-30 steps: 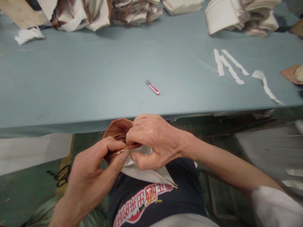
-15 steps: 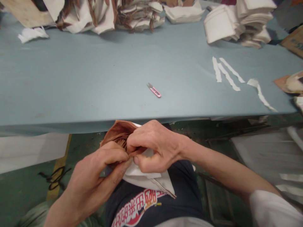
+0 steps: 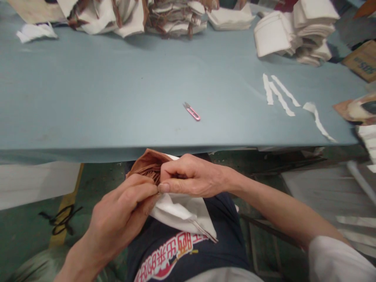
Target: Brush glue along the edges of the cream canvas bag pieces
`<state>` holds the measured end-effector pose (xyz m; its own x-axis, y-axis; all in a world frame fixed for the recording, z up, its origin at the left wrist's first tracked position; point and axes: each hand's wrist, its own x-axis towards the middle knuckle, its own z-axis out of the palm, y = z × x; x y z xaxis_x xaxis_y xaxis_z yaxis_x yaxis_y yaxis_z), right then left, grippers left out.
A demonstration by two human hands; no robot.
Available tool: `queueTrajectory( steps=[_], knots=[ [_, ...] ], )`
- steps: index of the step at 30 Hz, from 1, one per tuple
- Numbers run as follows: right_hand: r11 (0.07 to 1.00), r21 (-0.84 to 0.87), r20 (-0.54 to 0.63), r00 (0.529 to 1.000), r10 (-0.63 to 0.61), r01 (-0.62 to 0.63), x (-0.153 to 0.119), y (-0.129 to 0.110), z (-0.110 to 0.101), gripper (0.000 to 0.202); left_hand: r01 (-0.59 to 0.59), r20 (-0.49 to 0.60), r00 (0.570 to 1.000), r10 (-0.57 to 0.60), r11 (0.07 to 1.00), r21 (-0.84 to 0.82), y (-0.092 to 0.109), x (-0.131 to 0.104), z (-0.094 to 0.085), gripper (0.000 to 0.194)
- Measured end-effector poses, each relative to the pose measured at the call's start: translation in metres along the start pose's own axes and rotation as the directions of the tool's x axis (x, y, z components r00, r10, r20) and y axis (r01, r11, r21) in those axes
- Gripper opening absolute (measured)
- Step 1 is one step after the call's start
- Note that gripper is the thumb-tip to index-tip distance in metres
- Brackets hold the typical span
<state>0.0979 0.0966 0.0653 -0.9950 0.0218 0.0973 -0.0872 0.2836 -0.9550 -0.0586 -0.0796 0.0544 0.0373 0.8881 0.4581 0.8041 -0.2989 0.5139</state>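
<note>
Over my lap lies a sewn fabric piece [image 3: 188,211], with brown pleated cloth on its upper side and white cloth below. My left hand [image 3: 126,203] pinches its gathered brown edge between thumb and fingers. Right beside it, my right hand [image 3: 190,176] is closed on the same edge, thumb pressed against the forefinger. The fingertips of both hands nearly meet and cover the spot being gripped. A white flap hangs below them, its layered corner pointing to the lower right. Pink thread snips [image 3: 192,111] lie on the table beyond my hands.
The blue-covered table [image 3: 88,98] has its near edge just past my hands. White strips [image 3: 282,96] lie at right, near stacked white pieces [image 3: 273,33]. Brown and white fabric piles [image 3: 176,17] line the back, where another person's fingers show. A cardboard box [image 3: 362,60] stands far right.
My right thumb has moved up and left, closing the gap that showed between it and the forefinger. The white flap under it is more exposed. The view has shifted slightly.
</note>
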Motion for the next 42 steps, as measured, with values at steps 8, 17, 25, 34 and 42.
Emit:
queueTrajectory(
  steps=[8,17,25,34,42],
  knots=[
    [0.770,-0.638,0.052,0.998,0.028,0.012,-0.020,-0.027,0.003,0.016,0.171,0.093,0.982,-0.165,0.983,-0.067,0.002,0.002,-0.004,0.033],
    [0.569,-0.817,-0.002,0.987,-0.159,0.090,-0.032,-0.016,0.010,0.027,0.071,0.290,0.956,-0.031,0.989,-0.129,0.000,0.011,-0.001,0.019],
    [0.727,-0.681,0.054,0.996,-0.067,0.086,-0.030,-0.024,-0.002,0.033,0.038,0.293,0.956,0.007,0.988,-0.148,0.008,0.011,-0.003,0.012],
    [0.925,-0.275,0.030,0.964,-0.265,0.263,-0.026,-0.016,0.014,0.036,0.200,0.360,0.931,-0.066,0.915,-0.350,0.023,0.023,-0.019,0.029],
    [0.865,0.473,-0.341,0.940,0.003,0.168,-0.008,-0.010,0.046,0.043,0.397,0.314,0.911,-0.268,0.356,-0.846,0.004,0.030,0.013,0.056]
  ],
)
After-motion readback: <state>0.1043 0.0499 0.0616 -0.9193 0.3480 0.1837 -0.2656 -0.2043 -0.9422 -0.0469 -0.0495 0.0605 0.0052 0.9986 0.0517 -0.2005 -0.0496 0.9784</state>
